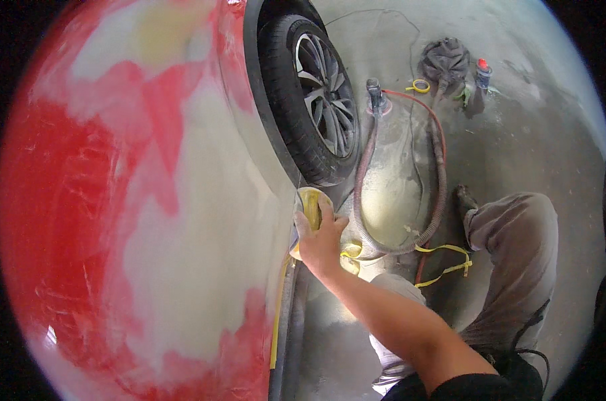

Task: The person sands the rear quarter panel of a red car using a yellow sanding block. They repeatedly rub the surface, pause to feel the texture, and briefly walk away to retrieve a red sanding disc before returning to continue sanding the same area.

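My right hand (323,240) is closed around a yellow sanding block (309,200), with the thumb and fingers spread over its body. The block lies along the lower edge of a car body panel (202,220), just behind the wheel (323,93). Its working face is hidden from me. Red paint covers part of the panel, and large pale, dull patches with pinkish borders run across the rest. My left hand is out of sight.
A sander (378,103) stands on the floor by the wheel, with a ribbed hose (443,200) looping towards my legs. Yellow tape strips (450,254) lie near my foot. Farther off are a tape roll (420,86), a dark bag (444,60) and a red-capped bottle (482,73).
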Available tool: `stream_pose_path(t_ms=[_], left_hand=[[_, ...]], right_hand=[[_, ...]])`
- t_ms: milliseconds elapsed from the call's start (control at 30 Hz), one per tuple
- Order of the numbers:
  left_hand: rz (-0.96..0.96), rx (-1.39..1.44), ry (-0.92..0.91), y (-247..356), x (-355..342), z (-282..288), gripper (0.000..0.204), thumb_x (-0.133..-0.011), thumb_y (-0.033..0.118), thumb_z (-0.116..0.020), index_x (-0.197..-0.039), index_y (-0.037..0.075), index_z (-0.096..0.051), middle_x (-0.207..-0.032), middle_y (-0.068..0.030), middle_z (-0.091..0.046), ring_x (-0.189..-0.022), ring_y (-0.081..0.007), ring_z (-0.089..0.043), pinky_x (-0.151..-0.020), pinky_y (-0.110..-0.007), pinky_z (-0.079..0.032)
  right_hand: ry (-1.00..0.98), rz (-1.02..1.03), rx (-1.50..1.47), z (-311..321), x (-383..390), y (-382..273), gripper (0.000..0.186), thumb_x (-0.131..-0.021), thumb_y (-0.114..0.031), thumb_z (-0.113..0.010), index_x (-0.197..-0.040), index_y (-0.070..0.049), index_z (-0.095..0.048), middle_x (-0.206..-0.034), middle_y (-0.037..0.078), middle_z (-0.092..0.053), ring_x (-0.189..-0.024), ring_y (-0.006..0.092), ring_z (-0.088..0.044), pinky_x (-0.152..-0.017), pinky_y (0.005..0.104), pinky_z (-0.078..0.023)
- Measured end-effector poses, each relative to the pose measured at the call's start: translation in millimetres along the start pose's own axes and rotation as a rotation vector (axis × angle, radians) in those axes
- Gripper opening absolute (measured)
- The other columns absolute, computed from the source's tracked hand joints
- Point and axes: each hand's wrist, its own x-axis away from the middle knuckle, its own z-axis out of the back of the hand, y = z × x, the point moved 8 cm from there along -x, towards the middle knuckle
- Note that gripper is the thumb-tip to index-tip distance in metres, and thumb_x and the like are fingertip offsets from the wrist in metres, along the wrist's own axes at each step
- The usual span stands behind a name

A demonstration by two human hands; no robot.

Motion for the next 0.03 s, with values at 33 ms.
stream_pose_path(t_ms=[33], left_hand=[[-0.005, -0.004, -0.004, -0.2, 0.5, 1.8, 0.044, -0.103, 0.043, -0.058, -0.124, 0.006, -0.069, -0.129, -0.0155, -0.069, -0.12, -0.0402, -0.064, -0.102, -0.053, -0.051]], right_hand=[[-0.011, 0.006, -0.022, -2.6, 5.4, -1.4, 0.074, -0.089, -0.037, -0.075, -0.152, -0.015, -0.043, -0.131, 0.029, -0.04, -0.118, 0.0425, -0.052, -0.105, 0.0506, -0.042]])
